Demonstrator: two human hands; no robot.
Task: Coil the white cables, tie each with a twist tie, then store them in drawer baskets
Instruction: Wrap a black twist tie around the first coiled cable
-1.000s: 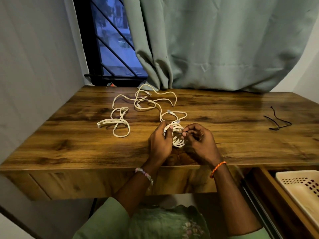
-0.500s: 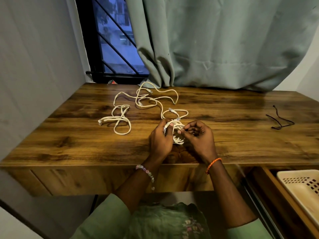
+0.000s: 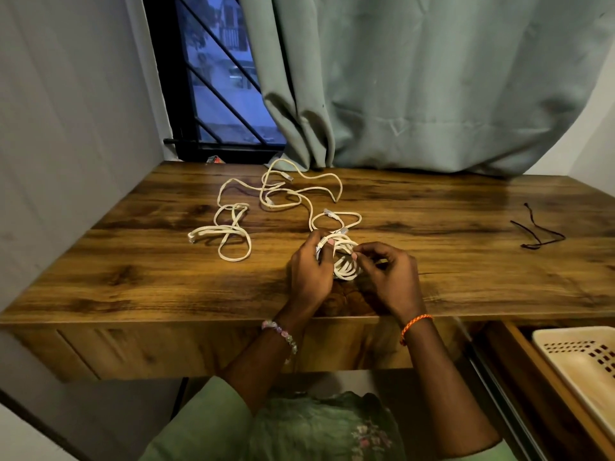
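Head view: the left hand (image 3: 309,271) is gripping a white coil (image 3: 346,261) over the tabletop (image 3: 133,277), fingers curled around it. The right hand (image 3: 387,277) is pinching its loops. Loose cables (image 3: 266,204) are lying beyond; black ties (image 3: 537,229) and a basket (image 3: 582,367) are sitting to the right.

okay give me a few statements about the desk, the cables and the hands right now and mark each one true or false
1. Both hands hold a coiled white cable. True.
2. All white cables are coiled. False: loose cables sprawl on the desk.
3. The black twist ties lie left of the hands. False: they lie far right.
4. A cream basket sits in an open drawer at lower right. True.
5. The left hand wears an orange wristband. False: that is on the right hand.
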